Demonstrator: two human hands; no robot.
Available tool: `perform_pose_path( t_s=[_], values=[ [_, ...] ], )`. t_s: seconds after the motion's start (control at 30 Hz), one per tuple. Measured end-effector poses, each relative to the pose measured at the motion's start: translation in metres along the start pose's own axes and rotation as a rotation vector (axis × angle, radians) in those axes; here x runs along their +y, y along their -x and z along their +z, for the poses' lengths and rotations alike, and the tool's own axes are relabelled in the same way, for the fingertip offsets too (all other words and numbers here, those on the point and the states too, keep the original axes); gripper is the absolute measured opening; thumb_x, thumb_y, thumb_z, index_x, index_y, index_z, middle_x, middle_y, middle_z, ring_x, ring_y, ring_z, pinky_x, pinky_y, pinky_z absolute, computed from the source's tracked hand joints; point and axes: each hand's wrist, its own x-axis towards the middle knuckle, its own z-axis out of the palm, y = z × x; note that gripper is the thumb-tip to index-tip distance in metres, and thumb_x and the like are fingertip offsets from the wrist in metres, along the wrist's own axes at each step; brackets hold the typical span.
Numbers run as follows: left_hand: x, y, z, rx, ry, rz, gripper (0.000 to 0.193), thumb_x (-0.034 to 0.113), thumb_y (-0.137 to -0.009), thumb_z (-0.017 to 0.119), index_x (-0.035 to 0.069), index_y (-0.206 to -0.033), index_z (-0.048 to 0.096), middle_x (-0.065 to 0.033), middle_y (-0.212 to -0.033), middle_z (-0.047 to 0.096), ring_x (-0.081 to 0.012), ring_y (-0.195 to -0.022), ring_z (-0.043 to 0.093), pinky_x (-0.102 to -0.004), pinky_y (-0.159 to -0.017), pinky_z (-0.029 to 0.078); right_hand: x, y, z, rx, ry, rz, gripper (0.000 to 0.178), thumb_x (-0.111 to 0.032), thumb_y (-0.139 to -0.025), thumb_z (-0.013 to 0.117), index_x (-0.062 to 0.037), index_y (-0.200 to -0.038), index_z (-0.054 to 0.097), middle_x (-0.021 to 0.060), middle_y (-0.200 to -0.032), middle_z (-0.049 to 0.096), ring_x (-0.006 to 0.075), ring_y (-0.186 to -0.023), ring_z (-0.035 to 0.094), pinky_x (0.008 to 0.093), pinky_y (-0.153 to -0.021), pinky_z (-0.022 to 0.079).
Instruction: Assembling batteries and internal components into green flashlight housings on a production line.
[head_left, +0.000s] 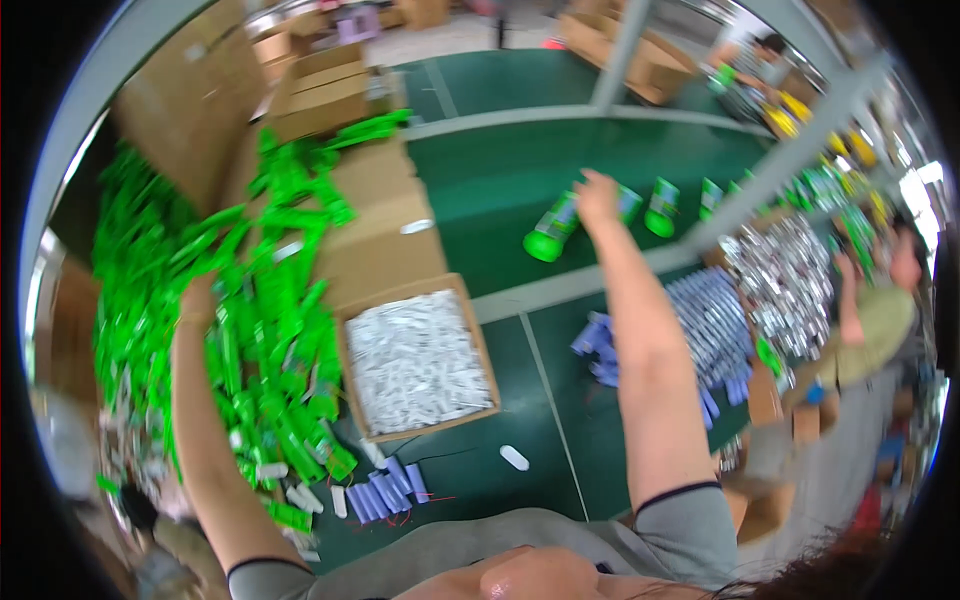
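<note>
My right hand (598, 200) reaches over the green work surface, its fingers curled at the upper end of a bright green cylinder-shaped piece (550, 230). That piece leans, with its wide green end toward me. Beyond the hand, similar green pieces (661, 207) stand in a row running right. At the left, my left hand (197, 300) is in a large heap of bright green plastic parts (150, 260); the parts and blur hide its fingers. Between my arms is an open cardboard box (490, 375) full of small white pieces (415, 360).
Purple cylinders with red wires (385, 492) and a white oval piece (514, 458) lie near me. Purple cylinders (710, 320) and silvery parts (785, 285) are heaped at right. A grey frame post (620, 60) rises ahead. Co-workers (875, 320) sit at right and far right.
</note>
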Motion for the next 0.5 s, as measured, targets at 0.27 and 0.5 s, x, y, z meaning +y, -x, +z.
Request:
perform_pose_path(
  t_s=[0.27, 0.5],
  values=[
    [0.157, 0.057, -0.124, 0.380, 0.157, 0.466, 0.055, -0.005, -0.079, 0.057, 0.006, -0.132, 0.055, -0.0176, -0.124, 0.059, -0.0384, -0.114, 0.056, -0.0476, -0.093, 0.046, -0.213, 0.075, -0.071, -0.275, -0.681, -0.332, 0.039, -0.033, -0.083, 0.075, -0.0067, -0.110, 0.068, 0.0136, -0.097, 0.067, 0.0255, -0.085, 0.068, 0.0372, -0.075, 0.054],
    [0.268, 0.174, -0.148, 0.297, 0.331, 0.682, 0.069, 0.002, -0.075, 0.070, 0.001, -0.140, 0.045, -0.0134, -0.112, 0.064, -0.0335, -0.108, 0.058, -0.0487, -0.099, 0.042, -0.321, 0.199, -0.132, -0.617, -0.615, -0.610, 0.038, -0.036, -0.083, 0.075, -0.0001, -0.095, 0.069, 0.0235, -0.082, 0.067, 0.0412, -0.080, 0.066, 0.0459, -0.071, 0.053]
  ],
)
